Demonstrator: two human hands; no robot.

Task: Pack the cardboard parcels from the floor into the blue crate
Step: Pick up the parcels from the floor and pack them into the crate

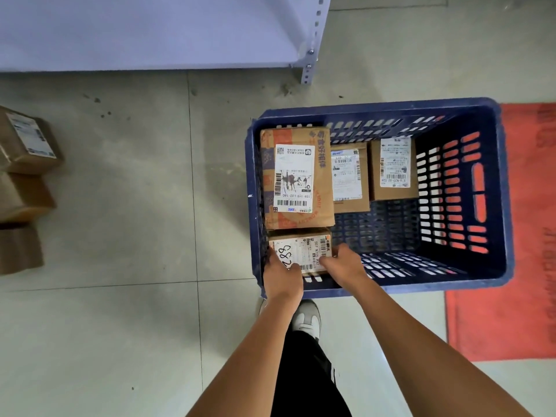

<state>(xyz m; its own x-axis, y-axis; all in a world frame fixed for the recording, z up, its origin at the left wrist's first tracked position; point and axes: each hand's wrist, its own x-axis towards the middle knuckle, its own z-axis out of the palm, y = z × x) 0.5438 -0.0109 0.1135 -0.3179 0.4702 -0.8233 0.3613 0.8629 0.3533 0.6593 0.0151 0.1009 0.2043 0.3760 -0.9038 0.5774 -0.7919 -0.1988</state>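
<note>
between both hands [282, 275], small parcel [301, 249]

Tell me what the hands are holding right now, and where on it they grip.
Both hands hold one small parcel in the blue crate: left hand at its left near corner, right hand at its right end.

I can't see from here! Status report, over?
Both hands, left and right, gripping a small parcel in the crate's near-left corner. Three parcels already inside. More parcels wait on the floor. Nothing blocking.

The tiled floor [120, 206] carries the blue crate [499, 191], a red mat [496, 323] and cardboard parcels [24, 145].
</note>
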